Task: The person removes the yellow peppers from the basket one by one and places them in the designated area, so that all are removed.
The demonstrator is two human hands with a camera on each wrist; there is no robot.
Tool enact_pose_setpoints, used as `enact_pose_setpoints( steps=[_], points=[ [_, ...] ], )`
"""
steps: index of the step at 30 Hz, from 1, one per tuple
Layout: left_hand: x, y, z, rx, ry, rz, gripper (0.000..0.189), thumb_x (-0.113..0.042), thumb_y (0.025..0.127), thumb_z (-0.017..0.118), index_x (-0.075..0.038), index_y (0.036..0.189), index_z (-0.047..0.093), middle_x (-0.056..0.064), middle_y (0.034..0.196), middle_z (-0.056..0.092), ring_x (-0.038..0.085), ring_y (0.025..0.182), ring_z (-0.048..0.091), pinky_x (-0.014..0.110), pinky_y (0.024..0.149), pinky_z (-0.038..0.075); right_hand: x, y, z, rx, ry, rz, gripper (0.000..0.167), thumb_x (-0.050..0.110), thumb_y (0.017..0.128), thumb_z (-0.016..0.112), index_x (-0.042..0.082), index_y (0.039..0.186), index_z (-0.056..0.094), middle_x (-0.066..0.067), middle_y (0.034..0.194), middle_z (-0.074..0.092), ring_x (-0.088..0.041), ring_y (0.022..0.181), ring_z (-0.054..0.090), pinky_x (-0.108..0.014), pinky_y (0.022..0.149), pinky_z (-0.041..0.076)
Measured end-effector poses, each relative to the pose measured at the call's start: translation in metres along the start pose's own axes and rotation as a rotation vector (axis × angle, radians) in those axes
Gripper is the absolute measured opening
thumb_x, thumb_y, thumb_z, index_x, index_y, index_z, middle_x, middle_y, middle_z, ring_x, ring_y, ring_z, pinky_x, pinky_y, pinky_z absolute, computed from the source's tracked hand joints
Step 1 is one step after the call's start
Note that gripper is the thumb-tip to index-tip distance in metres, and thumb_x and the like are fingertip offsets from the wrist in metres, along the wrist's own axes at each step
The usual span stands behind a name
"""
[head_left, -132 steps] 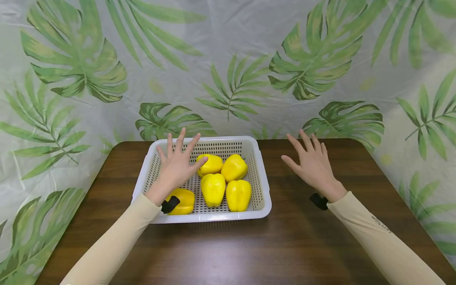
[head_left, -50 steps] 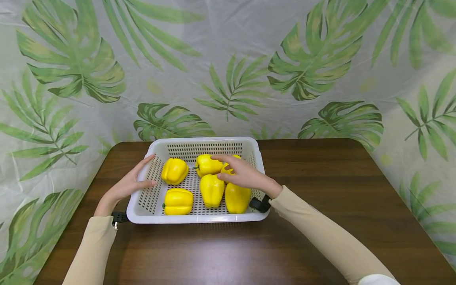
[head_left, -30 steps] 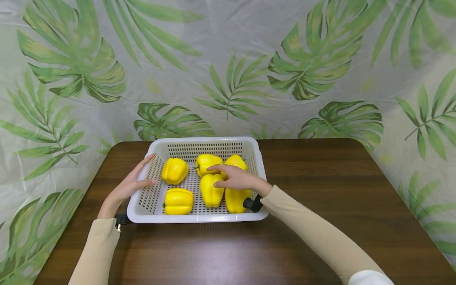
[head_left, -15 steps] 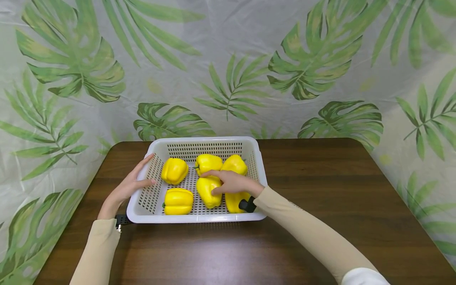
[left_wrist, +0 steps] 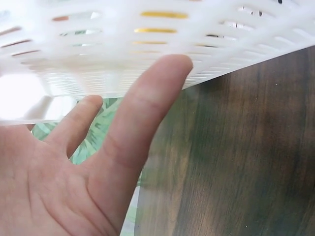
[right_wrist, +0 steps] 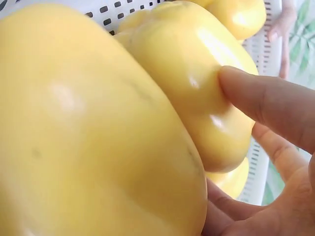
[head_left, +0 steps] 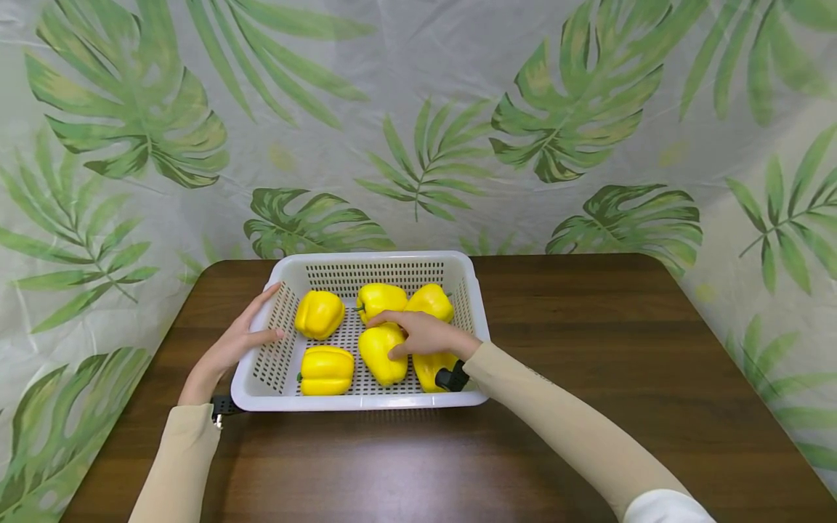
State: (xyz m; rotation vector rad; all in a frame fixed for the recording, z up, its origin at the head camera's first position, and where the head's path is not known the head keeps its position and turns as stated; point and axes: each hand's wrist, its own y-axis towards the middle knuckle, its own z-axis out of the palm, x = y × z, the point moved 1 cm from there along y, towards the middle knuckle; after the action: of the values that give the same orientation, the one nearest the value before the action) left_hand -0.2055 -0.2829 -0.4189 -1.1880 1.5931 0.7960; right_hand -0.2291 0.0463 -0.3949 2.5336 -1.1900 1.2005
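Note:
Several yellow bell peppers lie in a white slotted plastic basket. My right hand reaches over the right side and grips the front middle bell pepper, thumb on its near right side and fingers at its top. In the right wrist view the thumb presses that bell pepper, while another bell pepper fills the foreground. My left hand rests spread at the basket's left side. In the left wrist view its straight thumb lies against the slotted wall.
Two bell peppers, one at the back left and one at the front left, lie apart from the others. The basket stands on a dark wooden table, with a leaf-patterned cloth hanging behind.
Both hands came down from a raised, spread pose. The left went to the basket's left side. The right moved over the bell peppers and took hold of the front middle one, which turned slightly.

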Motion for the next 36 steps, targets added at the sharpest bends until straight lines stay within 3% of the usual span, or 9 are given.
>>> enact_pose_setpoints(
  steps=[11, 20, 25, 30, 36],
  points=[
    [-0.003, -0.003, 0.002, -0.006, -0.022, 0.006, 0.082, -0.007, 0.091, 0.055, -0.022, 0.155, 0.006, 0.029, 0.151, 0.014, 0.057, 0.110, 0.046, 0.054, 0.068, 0.054, 0.002, 0.001, -0.002, -0.026, 0.014, -0.106, 0.051, 0.009, 0.087, 0.067, 0.019, 0.135, 0.053, -0.003, 0.106, 0.057, -0.019, 0.086, 0.046, -0.028, 0.072, 0.037],
    [0.001, -0.001, 0.003, -0.010, -0.013, 0.018, 0.080, -0.008, 0.091, 0.055, -0.020, 0.155, 0.008, 0.028, 0.151, 0.014, 0.057, 0.110, 0.046, 0.053, 0.068, 0.054, 0.002, -0.002, -0.003, -0.073, 0.118, -0.075, 0.051, 0.016, 0.091, 0.063, 0.025, 0.139, 0.049, -0.002, 0.125, 0.052, -0.022, 0.087, 0.047, -0.031, 0.074, 0.037],
    [0.004, 0.001, 0.002, -0.022, -0.007, -0.014, 0.078, -0.010, 0.092, 0.054, -0.023, 0.154, 0.009, 0.028, 0.150, 0.017, 0.055, 0.108, 0.048, 0.052, 0.067, 0.055, 0.001, -0.002, -0.005, -0.114, 0.161, -0.059, 0.050, 0.019, 0.091, 0.064, 0.027, 0.137, 0.048, -0.006, 0.136, 0.048, -0.025, 0.098, 0.050, -0.037, 0.084, 0.042],
    [0.005, 0.001, 0.002, -0.026, -0.004, -0.024, 0.078, -0.011, 0.092, 0.054, -0.025, 0.154, 0.009, 0.028, 0.150, 0.018, 0.054, 0.108, 0.048, 0.051, 0.067, 0.055, 0.001, -0.006, -0.007, -0.154, 0.206, -0.036, 0.044, 0.022, 0.092, 0.064, 0.026, 0.133, 0.048, -0.008, 0.136, 0.048, -0.027, 0.107, 0.050, -0.040, 0.089, 0.042],
    [0.003, 0.000, 0.002, -0.024, -0.010, -0.032, 0.078, -0.010, 0.092, 0.054, -0.025, 0.155, 0.008, 0.028, 0.151, 0.016, 0.055, 0.109, 0.047, 0.052, 0.067, 0.055, 0.005, -0.014, -0.015, -0.203, 0.338, 0.002, 0.042, 0.018, 0.091, 0.063, 0.022, 0.132, 0.051, -0.015, 0.138, 0.044, -0.031, 0.112, 0.051, -0.037, 0.078, 0.050]
  ],
)
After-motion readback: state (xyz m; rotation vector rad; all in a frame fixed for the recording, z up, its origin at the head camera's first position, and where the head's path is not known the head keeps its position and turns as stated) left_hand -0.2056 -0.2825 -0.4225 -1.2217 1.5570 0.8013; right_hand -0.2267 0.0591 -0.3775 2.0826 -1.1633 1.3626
